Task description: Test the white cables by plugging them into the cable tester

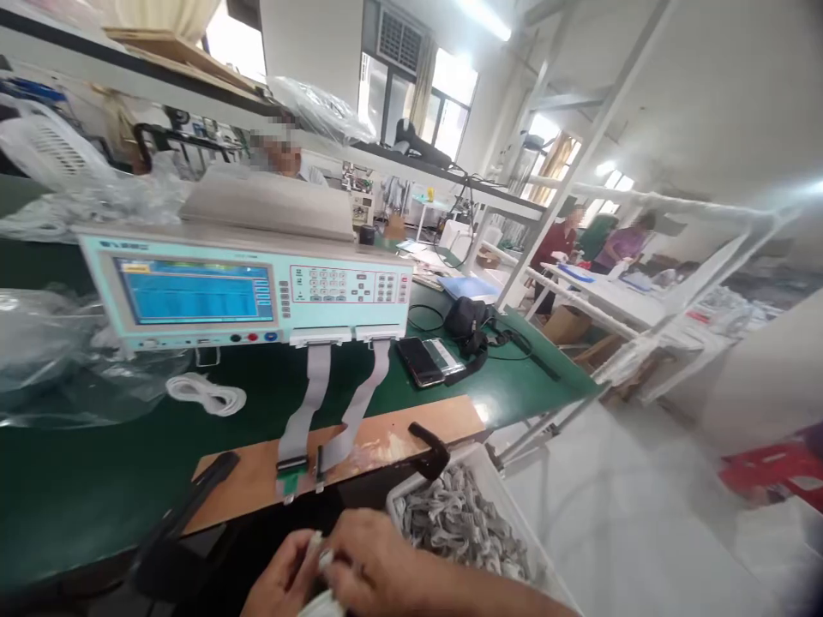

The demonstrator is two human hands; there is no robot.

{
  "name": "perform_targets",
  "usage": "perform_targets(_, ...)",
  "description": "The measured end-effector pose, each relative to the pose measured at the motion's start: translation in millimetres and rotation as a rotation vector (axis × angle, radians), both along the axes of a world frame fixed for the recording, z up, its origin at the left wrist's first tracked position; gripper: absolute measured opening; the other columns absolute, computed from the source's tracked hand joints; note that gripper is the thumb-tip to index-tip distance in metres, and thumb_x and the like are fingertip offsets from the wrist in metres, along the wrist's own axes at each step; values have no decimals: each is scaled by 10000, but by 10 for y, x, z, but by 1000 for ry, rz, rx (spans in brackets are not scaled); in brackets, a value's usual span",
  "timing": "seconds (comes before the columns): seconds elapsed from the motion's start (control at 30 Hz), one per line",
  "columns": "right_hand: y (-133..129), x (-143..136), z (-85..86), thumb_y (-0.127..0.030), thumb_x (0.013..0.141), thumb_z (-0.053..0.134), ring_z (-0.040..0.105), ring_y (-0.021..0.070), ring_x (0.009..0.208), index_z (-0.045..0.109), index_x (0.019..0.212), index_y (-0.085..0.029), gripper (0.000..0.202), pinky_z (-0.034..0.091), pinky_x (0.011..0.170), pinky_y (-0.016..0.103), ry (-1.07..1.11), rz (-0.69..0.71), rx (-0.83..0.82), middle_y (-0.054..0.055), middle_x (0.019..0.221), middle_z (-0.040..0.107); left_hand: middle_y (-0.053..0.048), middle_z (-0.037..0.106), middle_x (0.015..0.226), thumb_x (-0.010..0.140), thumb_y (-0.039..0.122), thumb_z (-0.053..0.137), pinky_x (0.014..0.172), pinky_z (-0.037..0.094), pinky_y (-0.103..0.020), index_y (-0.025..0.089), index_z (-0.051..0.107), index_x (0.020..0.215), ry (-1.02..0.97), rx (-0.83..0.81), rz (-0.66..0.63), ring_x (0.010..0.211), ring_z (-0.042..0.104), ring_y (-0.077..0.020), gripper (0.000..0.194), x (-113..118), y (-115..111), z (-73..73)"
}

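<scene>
At the bottom centre my left hand [283, 574] and my right hand [373, 557] are close together, fingers closed on a small white cable [323, 604] whose end shows between them. Just above them, two grey ribbon cables [313, 394] hang from a tester [347, 287] with a lit blue screen. Their black connectors [292, 465] lie at the front edge of a brown board [386, 437]. Right of my hands stands a white bin [540, 557] full of bundled grey cables [450, 514].
A coiled white cable [206, 394] lies on the green table [77, 480]. A phone [419, 362] and black pouch [466, 317] are right of the tester. Black clamps [429, 450] hold the board. Plastic bags [57, 343] lie left. People [623, 244] work in the background.
</scene>
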State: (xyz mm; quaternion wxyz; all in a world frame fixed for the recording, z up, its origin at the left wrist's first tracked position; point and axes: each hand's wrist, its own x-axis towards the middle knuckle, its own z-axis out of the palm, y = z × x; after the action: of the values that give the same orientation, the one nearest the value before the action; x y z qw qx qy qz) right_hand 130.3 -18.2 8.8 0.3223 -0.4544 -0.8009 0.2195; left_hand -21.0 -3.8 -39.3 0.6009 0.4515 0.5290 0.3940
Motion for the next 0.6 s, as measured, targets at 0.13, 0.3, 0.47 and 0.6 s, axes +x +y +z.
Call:
perform_targets(0.13,68,-62,-128,-250,860,415,451,124,598,500,719,-191,175,380,572,227,541,-351,-225,-26,643,487,70,446,476,751,554,578,356,319,-172,191,589,745,91,175,-48,376,390,-81,364,27,-15,318)
perform_targets(0.3,229,-182,-259,-375,837,542,382,107,547,501,665,-176,266,337,520,225,792,-342,-431,-41,587,446,69,418,474,797,522,539,333,295,-170,160,578,745,84,124,-108,330,370,-66,368,-61,149,221)
perform_targets(0.47,303,-277,-271,-429,786,599,366,106,538,571,651,-149,312,315,508,234,804,-359,-516,-32,570,455,66,416,461,803,549,519,324,280,-170,147,576,750,107,97,-95,320,374,-68,409,-149,215,146)
perform_targets(0.6,332,-313,-267,-432,771,607,402,116,558,616,684,-138,307,333,530,239,814,-375,-526,-18,590,502,76,409,468,821,547,490,327,283,-169,152,575,796,112,72,-132,321,378,-68,404,-205,254,125)
